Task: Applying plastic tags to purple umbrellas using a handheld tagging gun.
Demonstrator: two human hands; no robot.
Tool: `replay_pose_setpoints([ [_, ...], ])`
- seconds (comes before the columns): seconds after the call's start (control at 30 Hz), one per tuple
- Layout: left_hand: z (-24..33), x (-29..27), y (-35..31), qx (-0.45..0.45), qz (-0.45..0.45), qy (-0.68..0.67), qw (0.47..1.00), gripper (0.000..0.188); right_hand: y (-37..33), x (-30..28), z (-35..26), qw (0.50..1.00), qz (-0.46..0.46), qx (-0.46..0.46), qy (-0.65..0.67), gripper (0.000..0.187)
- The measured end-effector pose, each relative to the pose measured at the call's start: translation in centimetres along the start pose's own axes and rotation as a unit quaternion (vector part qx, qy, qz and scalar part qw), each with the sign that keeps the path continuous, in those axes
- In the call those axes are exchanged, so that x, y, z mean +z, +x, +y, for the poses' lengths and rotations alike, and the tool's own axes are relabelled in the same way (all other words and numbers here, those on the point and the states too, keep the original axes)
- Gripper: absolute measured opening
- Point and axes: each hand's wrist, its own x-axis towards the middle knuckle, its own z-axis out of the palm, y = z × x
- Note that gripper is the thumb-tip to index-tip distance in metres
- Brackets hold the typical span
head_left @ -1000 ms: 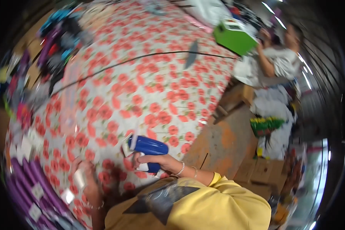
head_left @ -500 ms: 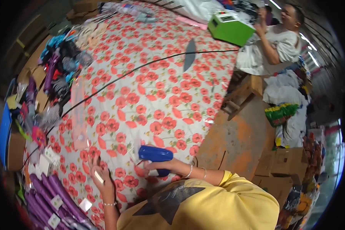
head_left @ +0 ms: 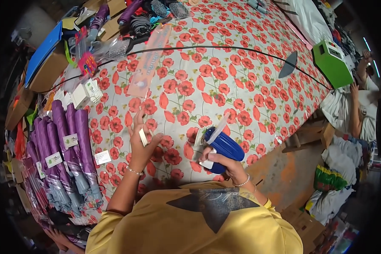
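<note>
In my right hand is a blue tagging gun, its front tilted up and left, with a clear plastic piece across its top. A white printed tag sits by the gun's tip. My left hand is raised over the flowered tablecloth, palm partly up and fingers spread, with a thin stack of small white cards held at the palm. Folded purple umbrellas with tags lie in a bunch left of that hand. A loose white card lies between them and my left forearm.
White tag stacks stand beyond the umbrellas. A black cable crosses the table toward a green machine. A clear pink strip and grey blade-shaped piece lie there. Another person's hand shows lower left; a person in white sits right.
The view has swung left, bringing the umbrellas further in. My left hand's fingers have spread. The tagging gun in my right hand has turned, its front now pointing up and left.
</note>
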Motion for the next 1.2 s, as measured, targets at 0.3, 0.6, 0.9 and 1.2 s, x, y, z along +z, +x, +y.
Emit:
replay_pose_setpoints([
  [0.3, 0.0, -2.6, 2.3, -0.201, -0.05, -0.47, 0.858, 0.025, 0.7, -0.2, -0.3, 0.998, -0.014, -0.013, 0.052, 0.03],
  [0.6, -2.0, -0.7, 8.5, 0.044, 0.128, 0.089, 0.987, 0.032, 0.9, -0.5, -0.4, 0.999, 0.01, 0.013, 0.04, 0.035],
  [0.9, -7.5, -0.8, 17.7, 0.048, 0.049, 0.24, 0.968, 0.036, 0.9, 1.1, -1.1, 0.999, 0.02, 0.024, 0.033, 0.033],
  [1.2, -7.2, -1.7, 22.8, -0.038, 0.1, 0.241, 0.965, 0.033, -0.1, 0.7, -0.8, 1.0, 0.008, 0.021, 0.019, 0.035],
])
